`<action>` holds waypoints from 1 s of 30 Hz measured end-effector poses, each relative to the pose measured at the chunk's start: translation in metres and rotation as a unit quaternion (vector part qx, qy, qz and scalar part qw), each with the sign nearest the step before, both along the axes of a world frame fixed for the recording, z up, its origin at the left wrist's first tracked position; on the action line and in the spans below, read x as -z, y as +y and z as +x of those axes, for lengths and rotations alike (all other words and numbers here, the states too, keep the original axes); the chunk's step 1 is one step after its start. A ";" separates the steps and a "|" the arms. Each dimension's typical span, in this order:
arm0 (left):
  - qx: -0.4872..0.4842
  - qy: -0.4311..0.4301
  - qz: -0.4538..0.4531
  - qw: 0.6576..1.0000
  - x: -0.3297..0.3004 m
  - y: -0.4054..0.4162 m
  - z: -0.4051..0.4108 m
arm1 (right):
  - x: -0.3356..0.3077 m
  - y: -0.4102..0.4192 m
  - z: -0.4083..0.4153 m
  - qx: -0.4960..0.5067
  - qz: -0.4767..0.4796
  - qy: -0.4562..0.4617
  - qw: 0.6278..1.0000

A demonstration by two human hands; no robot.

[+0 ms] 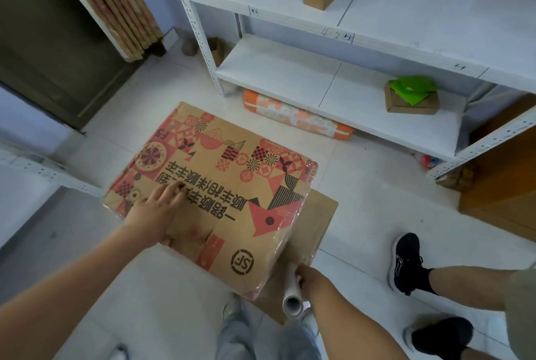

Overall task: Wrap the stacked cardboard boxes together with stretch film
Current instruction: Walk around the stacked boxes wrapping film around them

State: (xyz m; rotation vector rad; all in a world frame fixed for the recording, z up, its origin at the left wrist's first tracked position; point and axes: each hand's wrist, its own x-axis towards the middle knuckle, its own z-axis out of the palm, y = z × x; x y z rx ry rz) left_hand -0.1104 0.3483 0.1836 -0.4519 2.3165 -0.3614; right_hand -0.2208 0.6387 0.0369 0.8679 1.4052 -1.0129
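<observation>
A large cardboard box [229,182] printed with red and black patterns tops a stack on the floor. A plain brown box [319,214] shows beneath it on the right. Clear stretch film [301,214] clings to the stack's right and near sides. My left hand [158,211] presses flat on the top box near its left edge, fingers straight. My right hand [309,278] grips a white roll of stretch film [293,293] at the stack's near right corner, and film runs from the roll up to the box.
White metal shelving [319,81] stands behind the stack, holding small cardboard boxes and purple and green bags. An orange roll [295,116] lies under it. Another person's legs in black shoes [406,264] stand at the right. A shelf post [43,169] is at the left.
</observation>
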 end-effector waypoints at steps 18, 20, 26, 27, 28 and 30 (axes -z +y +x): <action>-0.002 0.035 0.034 0.999 0.003 -0.010 0.000 | 0.002 -0.004 -0.035 -0.136 -0.008 0.060 0.989; 0.002 0.035 0.042 0.998 0.004 -0.014 0.001 | 0.001 -0.007 -0.035 -0.137 -0.002 0.074 0.988; 0.008 0.036 0.061 0.997 0.010 -0.019 0.005 | 0.000 0.002 -0.041 -0.143 0.002 0.035 0.989; 0.011 0.033 0.062 0.997 0.010 -0.020 0.005 | -0.002 0.001 -0.044 -0.130 0.011 0.023 0.991; 0.014 0.033 0.063 0.997 0.012 -0.020 0.004 | 0.000 0.000 -0.047 -0.120 0.026 0.022 0.992; 0.013 0.029 0.057 0.998 0.014 -0.021 0.004 | 0.000 -0.003 -0.055 -0.115 0.054 0.017 0.992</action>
